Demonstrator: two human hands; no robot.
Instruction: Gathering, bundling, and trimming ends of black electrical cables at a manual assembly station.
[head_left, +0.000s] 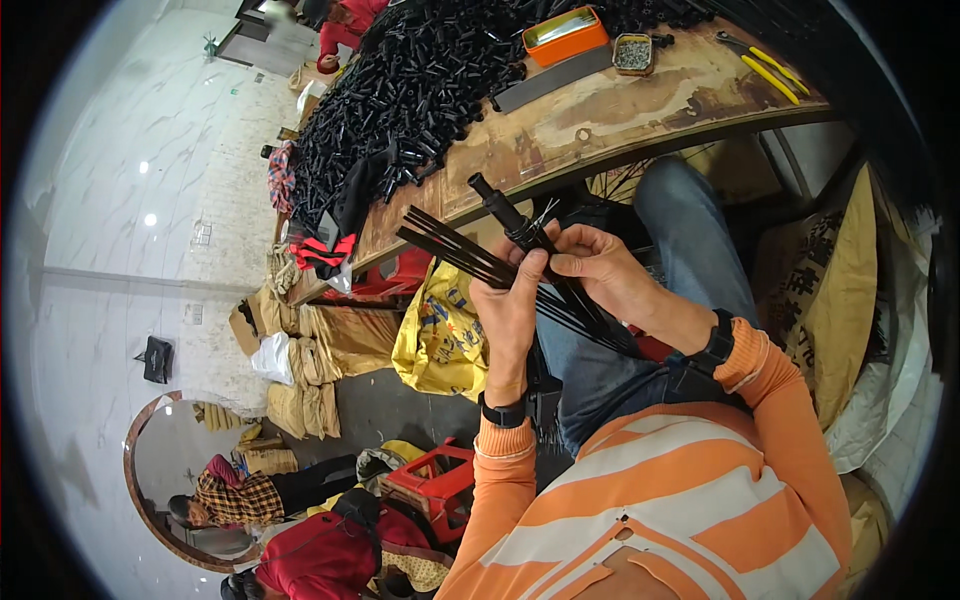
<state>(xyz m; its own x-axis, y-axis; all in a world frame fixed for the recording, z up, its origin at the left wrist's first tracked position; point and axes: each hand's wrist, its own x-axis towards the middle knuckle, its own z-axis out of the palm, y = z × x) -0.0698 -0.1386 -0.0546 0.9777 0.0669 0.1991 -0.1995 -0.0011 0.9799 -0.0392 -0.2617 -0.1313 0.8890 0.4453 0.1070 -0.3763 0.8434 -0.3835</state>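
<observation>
My left hand (pixel 508 312) is closed around a bundle of thin black rods (pixel 450 248), which look like umbrella ribs. Their ends fan out to the upper left, and the other ends run down over my lap. Just above my fingers rises a stepped black plastic tube fitting (pixel 502 210), tilted to the upper left. Thin wire ends (pixel 546 211) stick out beside its base. My right hand (pixel 598 262) is closed, thumb and fingers pinching at the fitting's lower end, where the rods meet it. My fingers hide the exact joint.
A worn wooden table (pixel 660 110) stands in front, bearing a big heap of black tube fittings (pixel 420 90). On it are an orange box (pixel 565 38), a small dish of metal bits (pixel 633 54) and yellow-handled pliers (pixel 770 75). A yellow sack (pixel 440 335) and red stool (pixel 435 490) stand left; people sit nearby.
</observation>
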